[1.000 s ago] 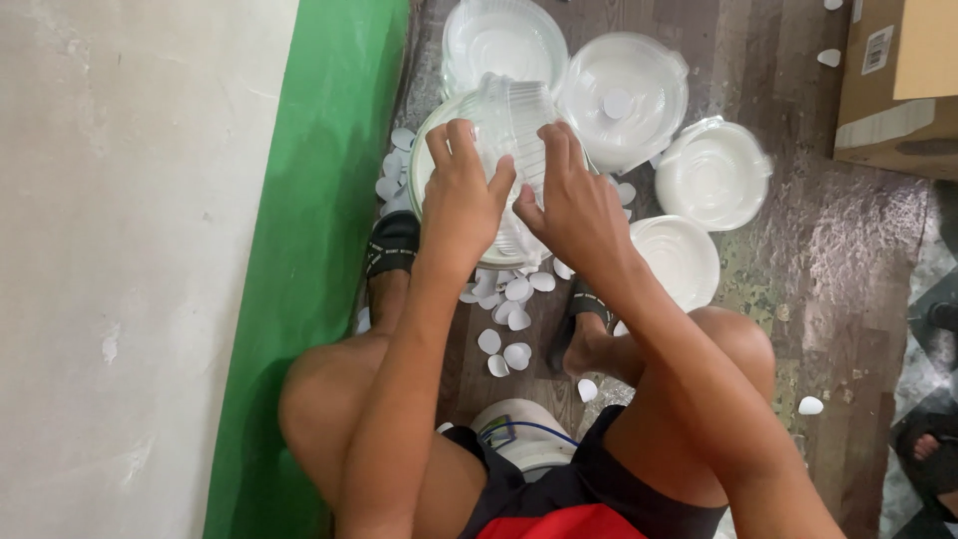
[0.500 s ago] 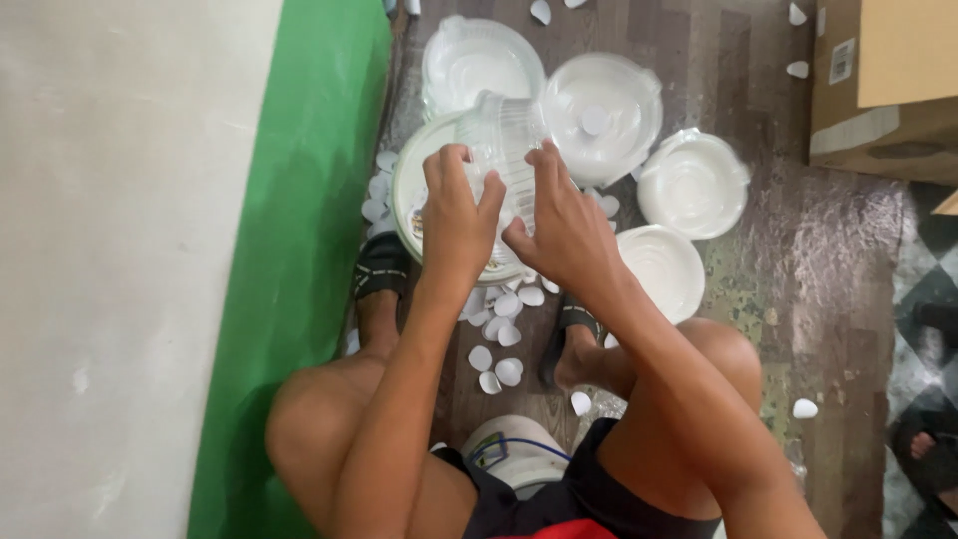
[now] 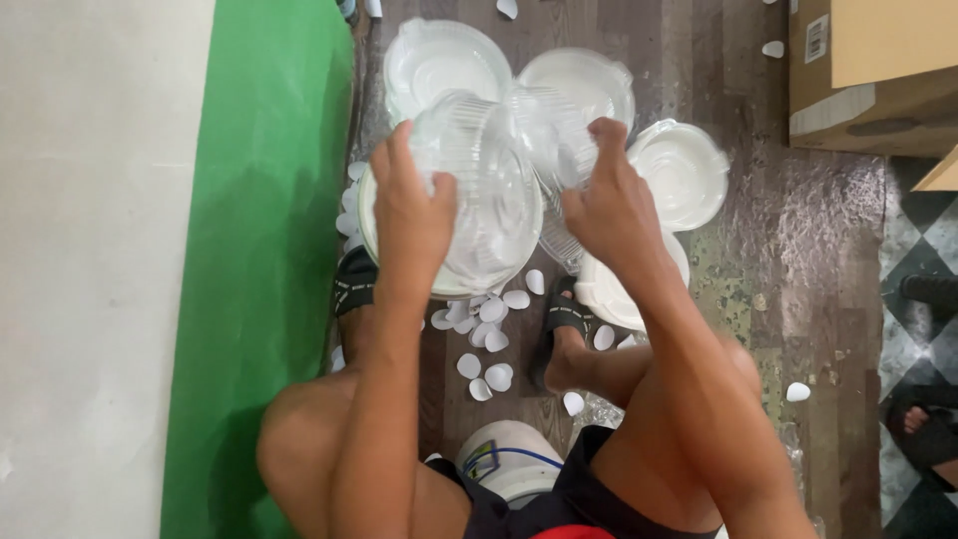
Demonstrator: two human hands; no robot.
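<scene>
While squatting over the floor, gripping clear plastic with both hands. From the head view: left hand closed on the rim of a clear ribbed dome lid, thumb on the near edge, fingers curled over the far side. Right hand closed on a second clear piece, apparently a nested or hinged half pulled rightward; cannot tell whether joined to the dome. Directly under the left hand, a white bowl on the floor, mostly covered by the dome. Beyond both hands, two more round white containers; just right of the right hand, another; below the right wrist, one more. Between and below the hands, white petal-like chips strewn around two sandalled feet. Far right, a cardboard box and another person's foot.

Likely risks, judged from the grip: thin plastic cracking or creasing if pulled apart too sharply; a sudden release flinging one piece into the containers beyond; a slipping thumb dropping the dome onto the bowl and scattering chips; loss of balance from the low squat, with a foot landing on a container.
</scene>
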